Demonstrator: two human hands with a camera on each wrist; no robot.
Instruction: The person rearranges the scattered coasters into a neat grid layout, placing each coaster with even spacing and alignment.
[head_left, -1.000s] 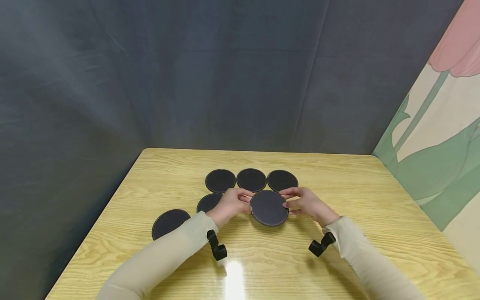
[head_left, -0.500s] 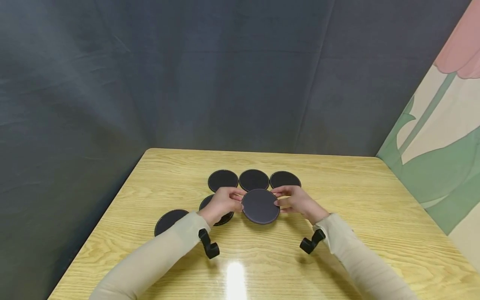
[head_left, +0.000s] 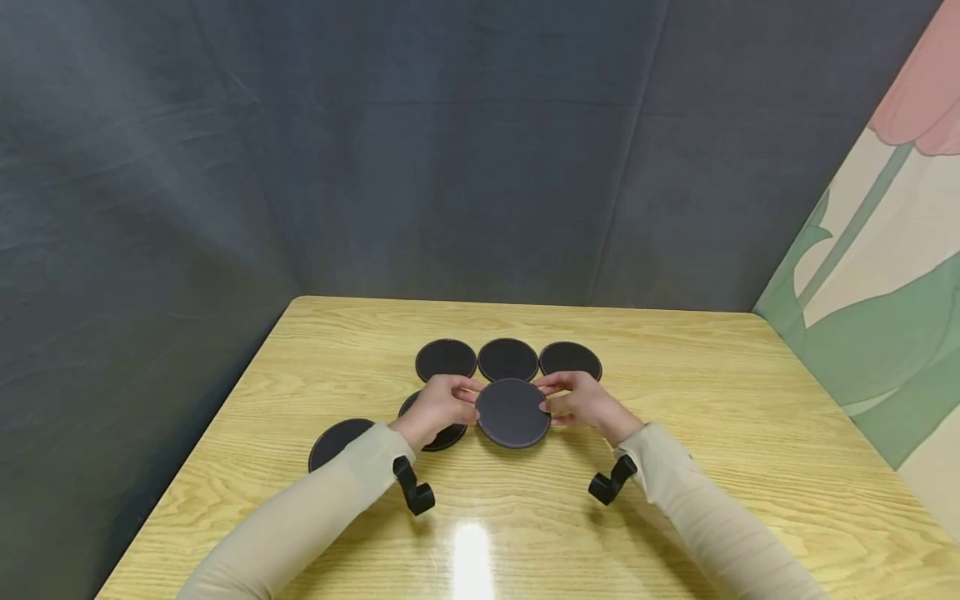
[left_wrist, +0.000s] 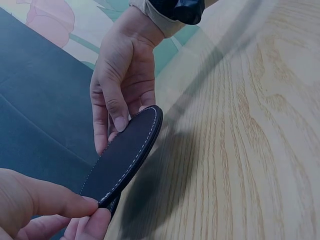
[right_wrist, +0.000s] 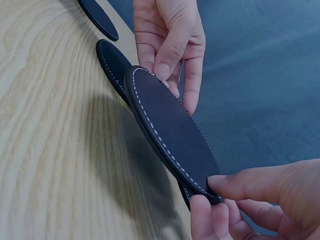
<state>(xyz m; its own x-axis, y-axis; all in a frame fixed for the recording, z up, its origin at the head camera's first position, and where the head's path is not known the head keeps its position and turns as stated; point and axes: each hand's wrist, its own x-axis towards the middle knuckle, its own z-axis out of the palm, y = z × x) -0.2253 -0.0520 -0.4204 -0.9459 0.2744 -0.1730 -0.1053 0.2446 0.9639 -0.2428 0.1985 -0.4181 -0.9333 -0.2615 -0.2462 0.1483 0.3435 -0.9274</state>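
Note:
A round black coaster (head_left: 513, 414) with white edge stitching is held above the table between both hands. My left hand (head_left: 442, 406) pinches its left edge, thumb on top and fingers below. At the opposite edge, my right hand (head_left: 581, 400) pinches it the same way; the right wrist view shows that thumb (right_wrist: 245, 185) on the upper face. Behind it lie three more coasters in a row: left (head_left: 446, 358), middle (head_left: 508, 359) and right (head_left: 570, 358). Another coaster (head_left: 448, 437) is partly hidden under my left hand.
One more coaster (head_left: 337, 442) lies farther left, partly covered by the left sleeve. The wood-grain table (head_left: 675, 350) meets a dark curtain (head_left: 480, 167) at the back. A wall with a painted flower (head_left: 885, 333) stands at the right.
Both hands have carried the coaster a little to the left, towards the partly hidden one. The coasters on the table keep their places; the head view has shifted slightly.

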